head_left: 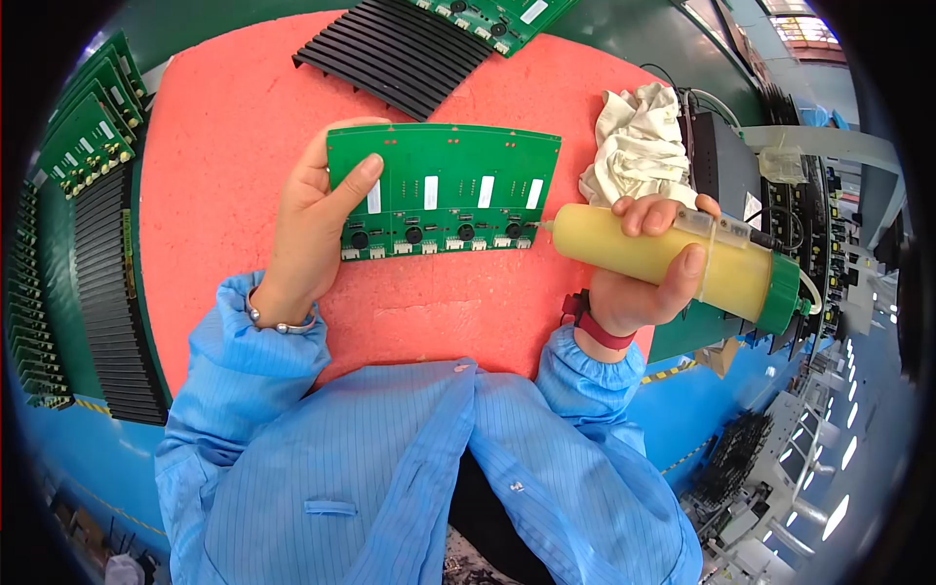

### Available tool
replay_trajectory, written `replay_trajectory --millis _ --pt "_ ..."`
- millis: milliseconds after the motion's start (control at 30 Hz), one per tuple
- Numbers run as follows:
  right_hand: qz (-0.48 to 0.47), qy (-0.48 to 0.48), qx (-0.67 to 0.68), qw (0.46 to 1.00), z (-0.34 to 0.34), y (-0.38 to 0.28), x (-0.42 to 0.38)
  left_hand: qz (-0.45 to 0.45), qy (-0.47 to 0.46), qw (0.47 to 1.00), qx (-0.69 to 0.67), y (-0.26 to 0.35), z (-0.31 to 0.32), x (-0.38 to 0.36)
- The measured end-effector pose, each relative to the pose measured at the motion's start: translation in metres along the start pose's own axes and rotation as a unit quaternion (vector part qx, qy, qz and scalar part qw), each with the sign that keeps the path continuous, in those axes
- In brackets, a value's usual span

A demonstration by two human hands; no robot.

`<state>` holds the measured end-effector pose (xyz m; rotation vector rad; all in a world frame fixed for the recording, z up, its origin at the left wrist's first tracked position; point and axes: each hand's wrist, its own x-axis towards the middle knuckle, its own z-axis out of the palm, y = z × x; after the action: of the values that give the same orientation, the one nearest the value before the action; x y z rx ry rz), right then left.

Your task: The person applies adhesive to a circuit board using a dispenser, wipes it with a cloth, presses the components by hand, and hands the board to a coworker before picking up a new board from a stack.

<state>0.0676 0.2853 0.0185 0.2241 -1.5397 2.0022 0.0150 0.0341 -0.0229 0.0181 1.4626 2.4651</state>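
A green circuit board (448,180) with white labels, black round parts and white connectors along its lower edge is held up over the pink mat (224,127). My left hand (322,210) grips its left end, thumb on the front face. In my right hand (653,263) is a tube of yellowish material (609,237) with a green cap at its rear, fingers wrapped round it. The tube's thin tip points left, at the board's lower right part beside the rightmost black round part. Whether the tip touches the board I cannot tell.
A black ribbed rack (390,57) lies at the top, with green boards (502,18) at its upper right. Crumpled white cloth (642,146) sits at the right. More boards (83,146) and a black rack (107,283) stand at the left. Dark equipment (726,161) is beyond the cloth.
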Motion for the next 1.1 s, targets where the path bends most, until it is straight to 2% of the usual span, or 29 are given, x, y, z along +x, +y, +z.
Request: replay_trajectory --millis 733,933,1100 --pt "-0.005 0.039 -0.052 0.998 0.002 -0.003 0.001 -0.005 0.004 1.000 0.013 0.001 0.000 -0.001" --pt "0.004 0.038 0.038 0.999 0.001 -0.009 0.003 0.010 0.011 1.000 0.021 -0.001 0.000 -0.002" --pt "-0.018 0.034 0.003 0.999 0.017 0.001 0.003 0.014 0.012 1.000 0.019 -0.004 -0.001 -0.001"
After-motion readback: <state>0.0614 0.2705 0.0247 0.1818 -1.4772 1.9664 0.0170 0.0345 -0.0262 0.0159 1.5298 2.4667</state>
